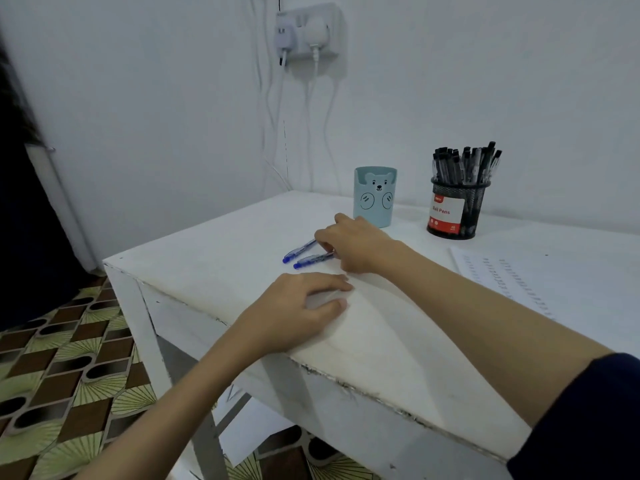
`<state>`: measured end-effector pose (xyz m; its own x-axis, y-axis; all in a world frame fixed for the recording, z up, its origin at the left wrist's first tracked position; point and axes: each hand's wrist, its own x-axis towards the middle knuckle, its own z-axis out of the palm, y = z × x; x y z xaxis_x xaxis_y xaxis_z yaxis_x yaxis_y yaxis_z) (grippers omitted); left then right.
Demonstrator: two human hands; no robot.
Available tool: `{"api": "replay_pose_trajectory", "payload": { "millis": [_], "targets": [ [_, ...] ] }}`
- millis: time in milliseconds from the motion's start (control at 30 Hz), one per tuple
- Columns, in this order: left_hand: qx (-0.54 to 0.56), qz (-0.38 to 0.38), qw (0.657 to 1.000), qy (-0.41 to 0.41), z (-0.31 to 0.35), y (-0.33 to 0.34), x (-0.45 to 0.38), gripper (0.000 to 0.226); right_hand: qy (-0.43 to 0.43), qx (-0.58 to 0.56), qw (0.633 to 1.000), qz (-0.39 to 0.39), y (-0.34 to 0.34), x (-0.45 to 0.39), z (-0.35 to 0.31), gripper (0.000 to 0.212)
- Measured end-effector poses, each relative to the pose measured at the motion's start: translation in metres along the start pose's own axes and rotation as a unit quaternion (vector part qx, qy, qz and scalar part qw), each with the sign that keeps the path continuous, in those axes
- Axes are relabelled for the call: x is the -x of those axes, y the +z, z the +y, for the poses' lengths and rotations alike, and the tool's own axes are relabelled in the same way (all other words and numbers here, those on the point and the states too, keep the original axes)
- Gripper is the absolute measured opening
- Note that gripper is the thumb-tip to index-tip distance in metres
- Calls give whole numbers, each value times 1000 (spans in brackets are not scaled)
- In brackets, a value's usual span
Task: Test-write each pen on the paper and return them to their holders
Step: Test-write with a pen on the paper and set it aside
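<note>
1. Head view: white wooden table [214, 244] against a white wall; patterned brown-green floor [62, 358] at left.
2. Two blue ballpoint pens [304, 255] lying side by side on the tabletop, caps pointing left, just in front of a light-blue bear-face pen holder [374, 197].
3. Right hand [353, 245] reaching across, fingers curled down over the pens' right ends, touching them; real pinch or not, cannot tell.
4. Left hand [298, 303] resting near the table's front edge, fingers loosely bent, holding nothing.
5. Black mesh cup full of black pens [459, 199] right of the bear holder, well apart.
6. White paper with rows of test marks [512, 275] at far right.
7. Wall socket with white chargers [308, 32] above.
</note>
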<state>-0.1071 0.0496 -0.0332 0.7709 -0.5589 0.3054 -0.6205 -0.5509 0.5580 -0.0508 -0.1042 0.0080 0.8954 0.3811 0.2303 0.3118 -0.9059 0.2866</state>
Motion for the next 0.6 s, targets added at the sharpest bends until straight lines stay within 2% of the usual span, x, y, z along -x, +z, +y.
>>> {"api": "replay_pose_trajectory", "payload": {
  "millis": [100, 233, 333, 400, 467, 533, 600],
  "targets": [
    [8, 2, 1000, 2, 0, 0, 1, 27, 20, 6, 999, -31, -8, 12, 8, 27],
    [7, -7, 1000, 5, -1, -1, 3, 26, 91, -73, 992, -46, -19, 36, 28, 21],
    [-1, -12, 1000, 8, -1, -3, 2, 29, 154, -149, 977, -22, -35, 60, 53, 12],
    [-12, -14, 1000, 13, 3, -2, 0, 23, 217, -237, 947, 11, -49, 85, 71, 7],
    [-16, -10, 999, 26, 10, 0, -2, 19, 281, -396, 872, 62, -61, 109, 83, 7],
    [-6, -17, 998, 54, 26, 8, -6, 19, 323, -540, 768, 121, -70, 140, 93, 13],
    [1, -38, 996, 84, 48, 20, -13, 21, 343, -657, 650, 168, -75, 170, 101, 18]
  ]
}}
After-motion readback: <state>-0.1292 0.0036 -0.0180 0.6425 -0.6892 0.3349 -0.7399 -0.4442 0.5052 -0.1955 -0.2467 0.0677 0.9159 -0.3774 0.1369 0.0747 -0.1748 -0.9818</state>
